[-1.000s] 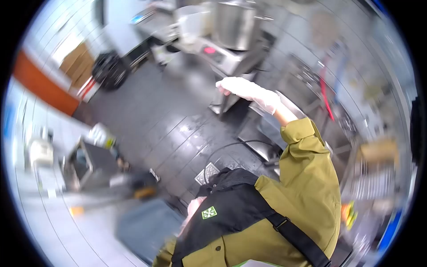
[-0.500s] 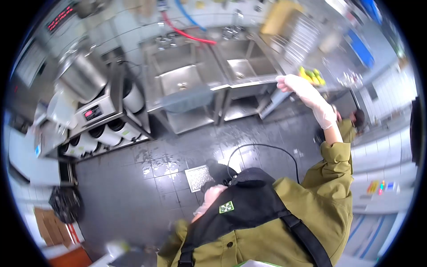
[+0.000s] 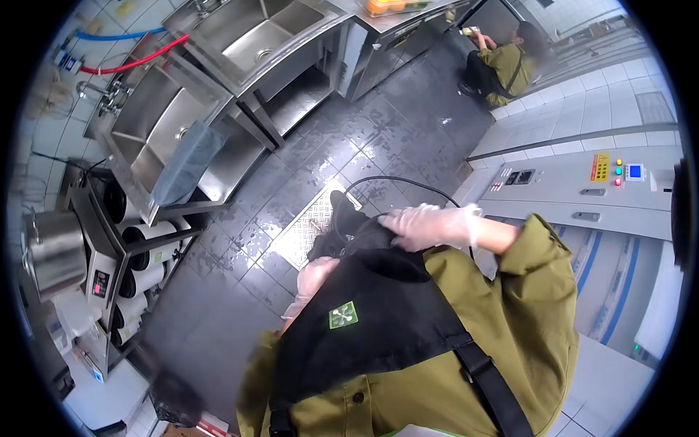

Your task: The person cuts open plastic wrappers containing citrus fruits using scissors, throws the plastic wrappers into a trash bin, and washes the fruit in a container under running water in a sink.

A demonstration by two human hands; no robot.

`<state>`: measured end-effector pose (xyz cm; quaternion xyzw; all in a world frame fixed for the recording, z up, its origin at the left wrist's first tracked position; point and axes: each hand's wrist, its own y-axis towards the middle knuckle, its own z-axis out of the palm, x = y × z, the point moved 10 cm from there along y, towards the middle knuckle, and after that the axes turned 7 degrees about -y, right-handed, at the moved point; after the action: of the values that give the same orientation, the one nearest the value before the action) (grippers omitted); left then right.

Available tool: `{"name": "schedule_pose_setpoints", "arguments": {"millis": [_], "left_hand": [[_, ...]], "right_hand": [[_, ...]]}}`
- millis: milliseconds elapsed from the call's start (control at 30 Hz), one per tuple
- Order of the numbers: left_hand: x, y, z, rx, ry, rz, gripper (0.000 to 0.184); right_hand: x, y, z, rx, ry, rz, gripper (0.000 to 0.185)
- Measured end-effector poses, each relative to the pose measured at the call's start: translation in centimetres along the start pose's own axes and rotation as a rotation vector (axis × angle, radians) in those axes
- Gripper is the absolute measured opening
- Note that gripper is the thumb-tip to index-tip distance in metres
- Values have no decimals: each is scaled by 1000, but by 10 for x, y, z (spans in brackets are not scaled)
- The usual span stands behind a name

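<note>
My right hand point(image 3: 429, 226), in a thin clear glove, is in front of my waist, over the dark cloth near my black apron point(image 3: 364, 328). Its fingers point left, loosely bent, and nothing shows in them. My left hand point(image 3: 314, 280), also gloved, hangs beside the apron's left edge; its fingers are turned away and partly hidden. Below the hands are my dark shoe point(image 3: 344, 211) and a metal floor drain cover point(image 3: 295, 244). A black cable point(image 3: 408, 180) curves from near my legs to the right.
Two steel sinks point(image 3: 251, 44) stand at upper left, a grey cloth point(image 3: 191, 164) over one's front edge. A steel pot point(image 3: 54, 251) sits left on a rack. A co-worker point(image 3: 506, 69) crouches at upper right. A control panel cabinet point(image 3: 553, 186) stands right. The tiled floor point(image 3: 408, 135) is wet.
My right arm has come down from its outstretched position near the counter to my waist. The view has turned right, bringing the crouching co-worker and control panel more fully into sight.
</note>
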<state>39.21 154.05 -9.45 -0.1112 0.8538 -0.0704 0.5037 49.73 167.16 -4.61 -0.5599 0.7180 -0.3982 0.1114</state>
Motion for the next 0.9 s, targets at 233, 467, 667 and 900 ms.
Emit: {"name": "schedule_pose_setpoints", "arguments": {"millis": [233,467,667,900], "left_hand": [[6,26,5,133,65,-168,17],[-2,15,-5,166,160,-333,18],[-31,51,-7,143,116,-36,18],[-30,80,-1,266,78,85,14]], "right_hand": [[12,36,-17,-86,-276,-223,47],[-5,38,-31,-145,-393,-233,26],[-36,25,-11,-50,-212,-87,27],[-59,-2,13,-83,-13,145,23]]}}
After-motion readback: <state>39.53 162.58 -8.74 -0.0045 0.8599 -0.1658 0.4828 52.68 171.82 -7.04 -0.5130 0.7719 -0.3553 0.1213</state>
